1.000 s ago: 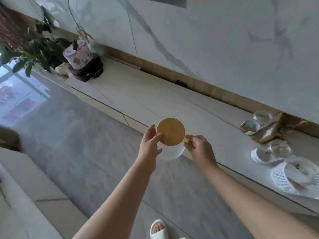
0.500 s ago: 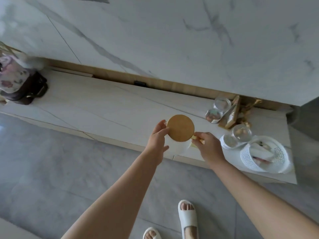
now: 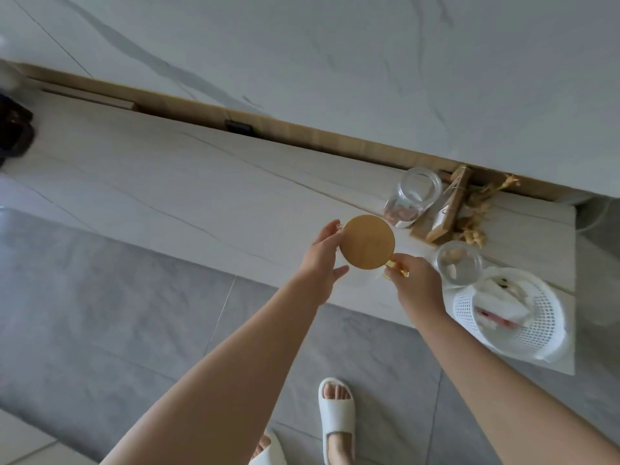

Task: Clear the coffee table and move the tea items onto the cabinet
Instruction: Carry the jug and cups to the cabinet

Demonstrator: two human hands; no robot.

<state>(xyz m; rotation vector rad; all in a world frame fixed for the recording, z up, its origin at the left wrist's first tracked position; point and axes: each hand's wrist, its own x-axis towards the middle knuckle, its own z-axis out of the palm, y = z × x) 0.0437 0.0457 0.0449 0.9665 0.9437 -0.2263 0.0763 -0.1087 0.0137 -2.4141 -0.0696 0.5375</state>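
Observation:
I hold a white cup with a round wooden lid (image 3: 367, 241) above the front edge of the low cabinet (image 3: 201, 196). My left hand (image 3: 322, 260) cups its left side. My right hand (image 3: 414, 285) grips its golden handle (image 3: 392, 265). The cup's body is mostly hidden under the lid and my hands. To the right on the cabinet stand two glass jars, one (image 3: 412, 196) further back and one (image 3: 458, 265) near my right hand, and a white perforated basket (image 3: 510, 317) with packets inside.
A wooden stand (image 3: 446, 213) and dried golden sprigs (image 3: 483, 209) lie against the marble wall at the cabinet's right end. A dark object (image 3: 13, 132) sits at the far left. Grey tiled floor lies below, with my feet in white slippers (image 3: 337, 417).
I have stepped closer to the cabinet and turned right. The cup has moved with both hands from over the floor to over the cabinet's front edge, nearer the jars and basket.

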